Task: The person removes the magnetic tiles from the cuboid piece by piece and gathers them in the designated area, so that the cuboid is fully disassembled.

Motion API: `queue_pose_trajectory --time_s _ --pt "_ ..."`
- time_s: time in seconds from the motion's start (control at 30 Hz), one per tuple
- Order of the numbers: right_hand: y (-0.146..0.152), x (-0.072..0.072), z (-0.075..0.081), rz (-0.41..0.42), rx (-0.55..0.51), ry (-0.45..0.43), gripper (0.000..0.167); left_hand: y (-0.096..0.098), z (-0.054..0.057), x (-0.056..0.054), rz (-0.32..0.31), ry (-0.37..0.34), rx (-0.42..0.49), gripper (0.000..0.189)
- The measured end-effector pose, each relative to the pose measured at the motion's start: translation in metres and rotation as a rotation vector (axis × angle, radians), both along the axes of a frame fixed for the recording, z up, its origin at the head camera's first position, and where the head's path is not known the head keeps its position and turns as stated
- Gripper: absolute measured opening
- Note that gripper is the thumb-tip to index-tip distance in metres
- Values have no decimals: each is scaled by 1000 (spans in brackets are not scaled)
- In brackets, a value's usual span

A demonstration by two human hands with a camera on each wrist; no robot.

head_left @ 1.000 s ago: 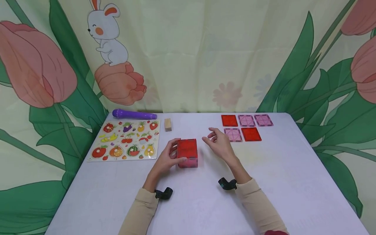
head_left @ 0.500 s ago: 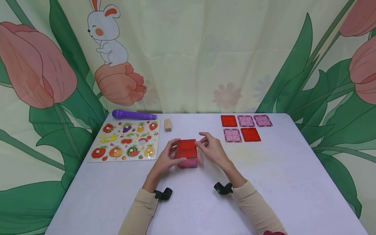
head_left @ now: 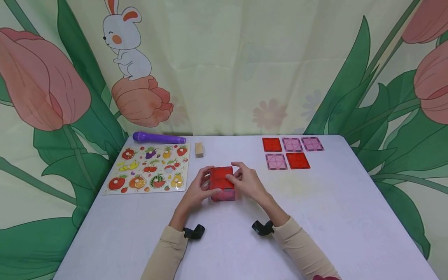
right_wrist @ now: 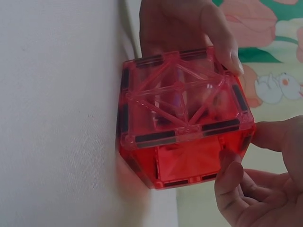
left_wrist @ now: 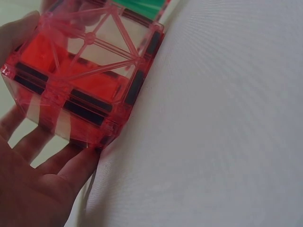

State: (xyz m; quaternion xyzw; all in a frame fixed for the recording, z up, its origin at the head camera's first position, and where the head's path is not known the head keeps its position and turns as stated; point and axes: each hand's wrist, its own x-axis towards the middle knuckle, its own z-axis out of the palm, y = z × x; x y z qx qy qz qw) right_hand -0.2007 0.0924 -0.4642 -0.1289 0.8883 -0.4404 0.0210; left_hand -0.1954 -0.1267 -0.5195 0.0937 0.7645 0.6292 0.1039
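At far left on my head feed, a fruit puzzle board (head_left: pixel 140 157) lies flat on the white table (head_left: pixel 224 249), with a purple toy microphone (head_left: pixel 159 138) just behind it. Next I see the left sleeve (head_left: pixel 164 252), beige, its forearm angled forward and inward, a black wrist camera (head_left: pixel 194 232) at the cuff. The left hand (head_left: pixel 196 188) is clamped on a translucent magnetic-tile box (head_left: pixel 219 177): the thumb lies at the near left corner, and the other fingers, spaced apart in my left-wrist feed, bear against the left wall. A wooden block (head_left: pixel 199 150) sits behind this hand, apart from it. The box occupies the table's middle, red face uppermost, pink latticed face toward the wearer; I cannot tell whether its base rests fully on the table. The right hand (head_left: pixel 248 182) meets it from the right, thumb tip over the red top by its right edge. My right-wrist feed shows a bent finger at the right side, so that thumb and finger pinch the box between them. The right sleeve (head_left: pixel 304 251) slopes in from lower right. Beyond, at far right, five flat square tiles (head_left: pixel 298 160) form two rows: red, pink, pink behind; pink, red in front.
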Motion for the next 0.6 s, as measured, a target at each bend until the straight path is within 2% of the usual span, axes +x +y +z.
queue_pose_trajectory --time_s 0.4,0.6 --pt "-3 2 2 -14 16 5 53 0 -2 -1 20 7 -12 82" --pt "-2 3 3 -15 13 5 53 0 -3 -1 11 23 5 82"
